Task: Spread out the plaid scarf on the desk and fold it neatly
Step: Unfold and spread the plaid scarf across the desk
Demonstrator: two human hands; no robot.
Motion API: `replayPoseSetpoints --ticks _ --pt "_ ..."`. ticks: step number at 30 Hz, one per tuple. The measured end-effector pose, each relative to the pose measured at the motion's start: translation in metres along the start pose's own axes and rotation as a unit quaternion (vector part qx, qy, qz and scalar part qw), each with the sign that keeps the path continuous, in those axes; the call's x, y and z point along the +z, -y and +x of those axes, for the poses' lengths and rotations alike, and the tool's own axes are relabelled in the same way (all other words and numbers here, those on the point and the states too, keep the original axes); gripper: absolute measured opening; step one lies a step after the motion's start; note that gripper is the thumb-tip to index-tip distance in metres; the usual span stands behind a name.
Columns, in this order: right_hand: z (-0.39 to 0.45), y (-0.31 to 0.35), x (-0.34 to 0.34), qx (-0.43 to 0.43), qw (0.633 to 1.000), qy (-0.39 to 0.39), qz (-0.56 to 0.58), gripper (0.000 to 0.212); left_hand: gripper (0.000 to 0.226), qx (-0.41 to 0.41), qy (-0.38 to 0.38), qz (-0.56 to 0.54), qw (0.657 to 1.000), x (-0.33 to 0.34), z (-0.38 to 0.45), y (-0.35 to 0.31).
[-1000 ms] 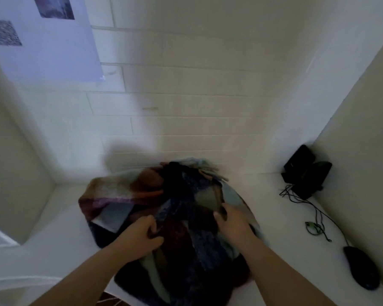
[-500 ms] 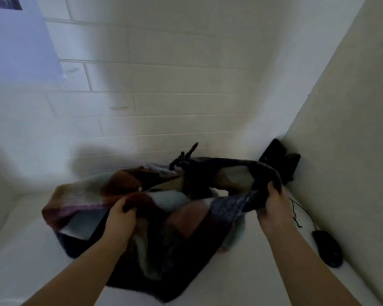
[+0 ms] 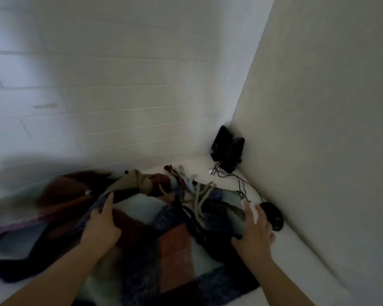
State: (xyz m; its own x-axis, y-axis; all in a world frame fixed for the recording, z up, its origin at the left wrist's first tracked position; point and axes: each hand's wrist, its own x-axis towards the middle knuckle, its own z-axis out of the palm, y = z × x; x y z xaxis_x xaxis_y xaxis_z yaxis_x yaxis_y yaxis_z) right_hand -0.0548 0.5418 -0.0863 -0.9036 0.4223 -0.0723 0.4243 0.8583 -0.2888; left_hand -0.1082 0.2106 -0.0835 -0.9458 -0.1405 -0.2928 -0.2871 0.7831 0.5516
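Two hands: both reach onto the plaid scarf (image 3: 164,246), forearms coming in from the bottom edge of the view.
Left hand (image 3: 102,228): lies on the scarf's middle left, fingers stretched toward a raised fold, thumb alongside; whether it grips cloth underneath cannot be told.
Right hand (image 3: 255,233): fingers spread and straight, palm down over the scarf's right edge, gripping nothing that shows.
Scarf position: lies rumpled on the white desk (image 3: 296,261), reaching from the left edge of the view almost to the right panel; only partly spread, with folds bunched at the back.
Scarf pattern: large blocks of dark blue, rust orange, dark red, pale grey-green and cream.
Fringe (image 3: 197,195): twisted tassels in cream, pale blue and reddish tones lie in a tangle on top of the cloth, near the back right.
Mouse (image 3: 273,215): black, on the desk just beside the right hand's fingertips, close to the side panel.
Cable (image 3: 241,184): thin and black, runs from the mouse back toward the corner.
Black speakers (image 3: 229,151): two dark boxes stand in the corner against the tiled wall (image 3: 119,85).
Sharpness: the left part of the scarf is blurred.
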Motion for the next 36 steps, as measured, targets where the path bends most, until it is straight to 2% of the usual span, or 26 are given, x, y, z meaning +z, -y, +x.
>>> replayPoseSetpoints --ticks 2,5,8,11,13,14,16,18,20,23,26,29,33,36 --pt "0.002 0.013 0.012 -0.076 0.996 0.052 -0.006 0.089 0.094 0.075 -0.023 0.134 0.988 0.008 -0.003 -0.006" --pt "0.01 0.017 0.035 -0.008 0.987 0.159 0.002 0.095 0.084 0.141 -0.027 0.19 0.971 0.024 -0.006 -0.019" --pt "0.015 0.011 0.047 0.023 0.986 0.163 -0.013 0.105 0.084 0.102 -0.029 0.207 0.973 0.03 0.004 -0.029" --pt "0.028 0.009 0.049 -0.015 0.994 0.103 -0.019 0.1 0.091 0.06 -0.023 0.301 0.952 0.031 0.019 -0.035" --pt "0.041 0.01 0.049 -0.025 0.993 0.113 0.013 0.096 0.089 0.036 -0.023 0.325 0.945 0.03 0.029 -0.037" --pt "0.046 0.01 0.05 -0.015 0.991 0.127 0.04 0.093 0.081 0.028 -0.027 0.33 0.943 0.03 0.032 -0.037" --pt "0.052 0.009 0.051 0.002 0.989 0.134 0.066 0.08 0.052 0.028 -0.026 0.335 0.942 0.03 0.039 -0.037" --pt "0.054 0.007 0.05 0.012 0.993 0.103 0.058 0.056 0.028 0.024 -0.009 0.292 0.956 0.033 0.042 -0.036" --pt "0.054 0.007 0.042 0.012 0.996 0.056 0.073 0.035 0.018 0.032 -0.015 0.194 0.98 0.034 0.042 -0.036" --pt "0.063 0.007 0.015 0.001 0.985 -0.016 0.172 0.024 0.012 0.062 -0.079 0.091 0.991 0.025 0.042 -0.043" --pt "0.077 -0.001 -0.028 0.035 0.955 -0.139 0.26 0.027 0.028 0.072 -0.154 0.038 0.985 0.0 0.044 -0.058" --pt "0.089 -0.026 -0.071 0.088 0.93 -0.206 0.292 0.032 0.031 0.092 -0.184 0.019 0.978 -0.022 0.051 -0.068" --pt "0.101 -0.08 -0.092 0.247 0.901 -0.211 0.288 0.045 0.034 0.13 -0.144 0.004 0.981 -0.02 0.063 -0.075" --pt "0.091 -0.094 -0.083 0.287 0.872 -0.245 0.31 0.057 0.044 0.145 -0.087 0.019 0.985 -0.004 0.069 -0.079"
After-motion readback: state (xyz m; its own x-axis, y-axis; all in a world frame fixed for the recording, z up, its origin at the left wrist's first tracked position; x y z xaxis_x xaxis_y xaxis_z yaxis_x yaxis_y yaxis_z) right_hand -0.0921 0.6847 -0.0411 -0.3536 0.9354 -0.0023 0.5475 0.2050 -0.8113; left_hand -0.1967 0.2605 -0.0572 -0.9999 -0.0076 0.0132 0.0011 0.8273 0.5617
